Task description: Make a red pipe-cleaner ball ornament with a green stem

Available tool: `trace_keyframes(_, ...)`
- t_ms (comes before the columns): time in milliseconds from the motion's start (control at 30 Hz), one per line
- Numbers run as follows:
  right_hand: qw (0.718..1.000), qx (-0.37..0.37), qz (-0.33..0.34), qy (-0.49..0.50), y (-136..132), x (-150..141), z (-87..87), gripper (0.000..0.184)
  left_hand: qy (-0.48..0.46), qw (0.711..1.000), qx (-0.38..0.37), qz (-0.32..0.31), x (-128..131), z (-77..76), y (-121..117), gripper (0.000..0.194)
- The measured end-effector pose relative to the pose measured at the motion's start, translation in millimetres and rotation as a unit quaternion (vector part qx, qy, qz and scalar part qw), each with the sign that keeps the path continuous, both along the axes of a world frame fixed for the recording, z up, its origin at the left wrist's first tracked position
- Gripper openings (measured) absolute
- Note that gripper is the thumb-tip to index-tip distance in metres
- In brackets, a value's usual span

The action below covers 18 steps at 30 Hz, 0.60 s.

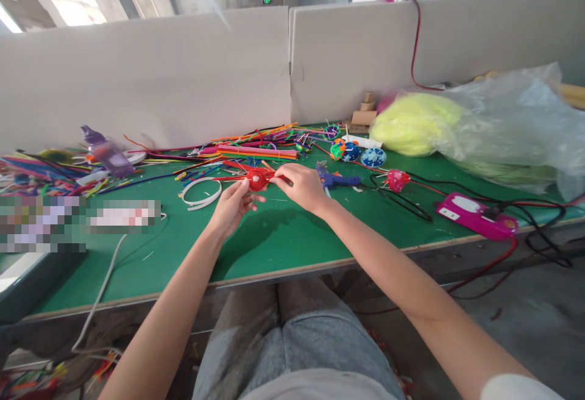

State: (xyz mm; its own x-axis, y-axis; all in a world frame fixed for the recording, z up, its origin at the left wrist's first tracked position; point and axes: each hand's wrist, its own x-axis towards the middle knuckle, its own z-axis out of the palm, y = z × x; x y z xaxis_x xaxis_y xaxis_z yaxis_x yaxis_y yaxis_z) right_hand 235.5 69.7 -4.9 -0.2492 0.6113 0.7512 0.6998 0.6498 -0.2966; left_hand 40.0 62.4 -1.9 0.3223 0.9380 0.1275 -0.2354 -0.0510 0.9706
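Observation:
Between my two hands sits a red pipe cleaner coil [257,178] wound round a pale centre, just above the table. My left hand [232,206] grips its lower left edge between thumb and forefinger, with the other fingers loosely curled. On the right side of the coil, my right hand [304,185] has its fingers pinched at a red strand; the exact grip is partly hidden. A white band loop [184,196] lies left of the coil. To the right of my right hand rests a blue glue gun [337,179].
Bundled pipe cleaners [256,152] lie behind my hands, beside a purple bottle [109,155]. Decorated balls [373,157] stand at the back right. A magenta power strip [475,214] with black cables and a plastic bag [507,125] occupy the right side. The green table [283,247] ends near my lap.

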Motion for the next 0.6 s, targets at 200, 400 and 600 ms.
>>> trace_keyframes(200,1.0,0.011,0.0,-0.002,1.8,0.9,-1.0,0.018,0.006,1.0,0.001,-0.001,-0.6,-0.6,0.5,0.037)
trace_keyframes(400,0.998,0.052,-0.025,-0.01,3.1,4.2,2.9,0.026,-0.006,1.0,-0.009,-0.021,-1.3,0.3,-0.1,0.034)
trace_keyframes(600,0.998,0.057,-0.019,0.022,2.9,5.0,3.5,0.029,-0.016,0.999,-0.029,-0.032,-1.2,3.2,-1.8,0.031)
